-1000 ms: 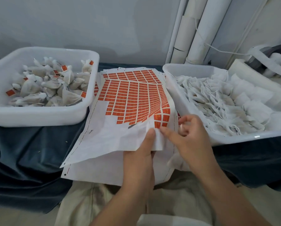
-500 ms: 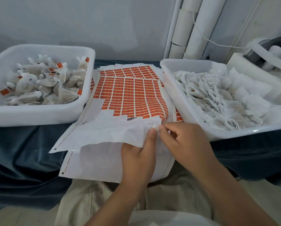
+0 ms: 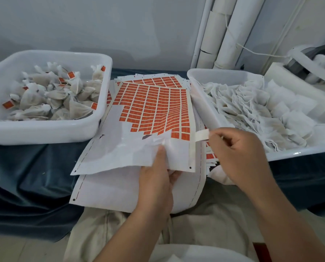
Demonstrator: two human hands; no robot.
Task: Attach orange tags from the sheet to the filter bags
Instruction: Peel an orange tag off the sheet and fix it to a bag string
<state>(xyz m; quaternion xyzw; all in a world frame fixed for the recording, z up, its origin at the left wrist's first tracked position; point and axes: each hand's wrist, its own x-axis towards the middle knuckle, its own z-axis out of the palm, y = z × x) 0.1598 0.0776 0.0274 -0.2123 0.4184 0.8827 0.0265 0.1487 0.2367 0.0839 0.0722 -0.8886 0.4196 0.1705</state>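
Two white tubs stand well apart on a surface draped in blue cloth (image 3: 25,176), with a stack of paper sheets between them; the left tub (image 3: 44,132) holds filled filter bags (image 3: 54,97), gathered at the neck, several of them bearing an orange tag; the right tub (image 3: 224,72) holds a heap of flat, empty filter bags (image 3: 252,108). Between the tubs lies the top sheet (image 3: 120,148); its far part is covered in rows of orange tags (image 3: 154,108), its near part is bare white backing, and its near edge is lifted off the lower sheets (image 3: 110,188), which overhang the front of the surface onto the person's lap. The left hand (image 3: 156,178) grips that near edge, the thumb lying flat on top of the paper and the fingers (image 3: 174,175) curled underneath it. The right hand (image 3: 239,154) hovers just beside the sheet's right margin, in front of the right tub; its thumb and forefinger pinch one end of a small pale strip (image 3: 202,134), the other fingers loosely curled; the strip's other end reaches the sheet's right margin, and whether it is joined there cannot be told. White pipes (image 3: 231,31) run up the wall behind; a white machine (image 3: 312,61) sits at the far right.
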